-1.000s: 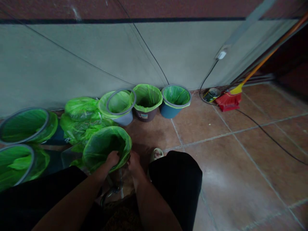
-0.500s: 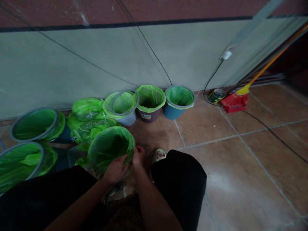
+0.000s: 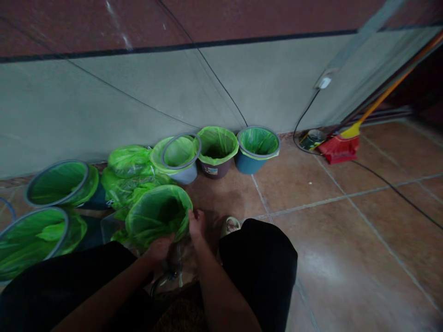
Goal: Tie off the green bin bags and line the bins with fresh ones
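Between my knees stands a trash bin lined with a green garbage bag (image 3: 145, 214), its mouth open and tilted toward me. The bag is folded over the rim, and the bin's outside is mostly hidden. My right hand (image 3: 196, 224) is closed on the bag at the right side of the rim, thumb on the inner side. At the near edge my left hand (image 3: 159, 248) grips the bag's lower fold; its fingers are partly hidden and slightly blurred.
Lined bins stand around: a grey-white bin (image 3: 185, 175), a brown bin (image 3: 216, 170) and a blue bin (image 3: 251, 165) by the wall, two ringed bins (image 3: 86, 177) at left. Green bags (image 3: 129, 161) lie between. A broom (image 3: 351, 131), tin can (image 3: 313, 138) and cable (image 3: 391, 184) are right.
My left hand has moved down and left along the near rim, away from my right hand. The right hand has shifted slightly up the right rim. The view has tilted a little.
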`<act>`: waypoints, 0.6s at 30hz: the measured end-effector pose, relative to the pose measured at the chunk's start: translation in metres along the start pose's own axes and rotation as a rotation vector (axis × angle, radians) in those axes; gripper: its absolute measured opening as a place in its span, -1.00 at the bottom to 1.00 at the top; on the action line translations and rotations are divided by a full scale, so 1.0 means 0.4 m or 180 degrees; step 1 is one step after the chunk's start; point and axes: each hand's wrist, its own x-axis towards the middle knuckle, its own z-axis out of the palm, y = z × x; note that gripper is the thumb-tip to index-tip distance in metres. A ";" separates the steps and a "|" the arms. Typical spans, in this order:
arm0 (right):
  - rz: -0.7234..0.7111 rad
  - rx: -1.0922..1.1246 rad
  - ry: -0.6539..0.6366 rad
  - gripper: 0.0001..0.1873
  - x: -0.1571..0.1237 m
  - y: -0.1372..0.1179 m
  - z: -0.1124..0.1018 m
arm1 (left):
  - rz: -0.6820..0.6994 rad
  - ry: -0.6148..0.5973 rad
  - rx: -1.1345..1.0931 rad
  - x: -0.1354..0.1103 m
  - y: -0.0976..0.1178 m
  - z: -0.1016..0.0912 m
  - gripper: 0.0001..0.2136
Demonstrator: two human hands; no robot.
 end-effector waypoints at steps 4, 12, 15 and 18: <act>0.0364 0.0280 0.0136 -0.69 0.033 -0.006 -0.011 | 0.0414 -0.0435 0.1629 0.015 -0.049 -0.101 -0.52; 0.0451 0.0059 0.0186 -0.67 0.032 0.008 -0.015 | 0.0080 0.0193 0.2224 0.009 0.062 -0.187 -0.20; 0.0410 0.0001 0.0206 -0.64 0.040 0.008 -0.021 | 0.0297 -0.0016 0.1729 -0.024 0.115 -0.128 -0.19; 0.0356 0.0000 0.0185 -0.64 0.046 0.011 -0.024 | 0.0288 -0.0080 0.1472 -0.037 0.120 -0.080 -0.34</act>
